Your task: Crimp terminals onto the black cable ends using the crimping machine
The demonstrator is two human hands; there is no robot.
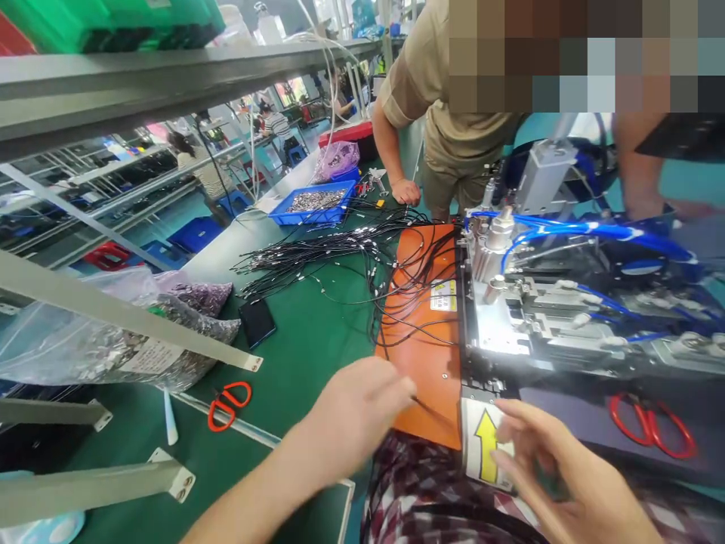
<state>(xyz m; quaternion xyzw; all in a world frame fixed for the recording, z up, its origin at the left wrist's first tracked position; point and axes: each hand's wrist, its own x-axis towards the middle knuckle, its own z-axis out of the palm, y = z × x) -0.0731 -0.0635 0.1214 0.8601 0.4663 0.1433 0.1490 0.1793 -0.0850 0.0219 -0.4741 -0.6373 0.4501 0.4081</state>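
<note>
My left hand (362, 408) is closed in a pinch above the orange board (422, 363). From its fingertips a thin dark cable (433, 414) sticks out to the right, slightly blurred. My right hand (572, 468) is held to the right with thumb and fingers apart and nothing visible between them. It is close to a label with a yellow arrow (487, 446). A bundle of black cables (317, 253) lies on the green mat, and several of its strands loop over the orange board.
A machine with metal cylinders (501, 234) and blue tubes stands at right, with red-handled scissors (651, 427) before it. Orange-handled scissors (228, 406), a phone (257, 323), a bag of small parts (170, 355) and a blue tray (280, 219) lie left. A person (424, 113) stands opposite.
</note>
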